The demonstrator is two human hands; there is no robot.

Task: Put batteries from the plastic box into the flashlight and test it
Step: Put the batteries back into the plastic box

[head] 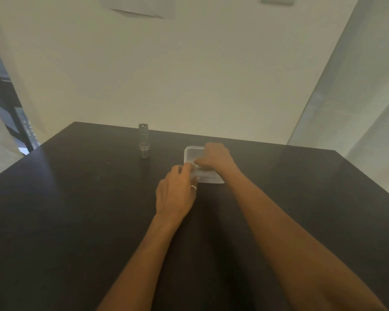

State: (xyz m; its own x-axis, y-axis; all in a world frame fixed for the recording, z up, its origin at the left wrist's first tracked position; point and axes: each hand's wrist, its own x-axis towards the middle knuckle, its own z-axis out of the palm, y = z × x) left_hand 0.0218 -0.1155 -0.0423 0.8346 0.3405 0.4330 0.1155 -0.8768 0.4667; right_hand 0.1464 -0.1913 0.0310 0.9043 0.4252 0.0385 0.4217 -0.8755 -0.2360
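Near edge of the desk (76, 221) out of view under both forearms; wide bare dark surface there, plenty of room to draw things back toward the body.

Farther in, slightly right of centre: left hand (176, 194), ring on one finger, curled against the near-left corner of the plastic box (208, 177), fingers bent onto its rim and seemingly bracing it. Just beyond, right hand (215, 157) lying over the top of the box, fingers pinched down near its middle; whether on a lid tab or on something inside cannot be told, the clear plastic being blurred. No batteries visible.

Likely step: getting the box open or reaching its contents. Best done with the left hand pressing the box flat against the desk while the right peels or lifts gently from one corner, not yanking, so that a light box does not jump and scatter loose cells. Keeping the box low and level advisable.

Farther still, to the left and well apart from the box: flashlight (143, 140), standing upright near the far edge. Tippy on end; worth avoiding any sweep of the left arm that way. Right half of the desk bare out to its far right corner.
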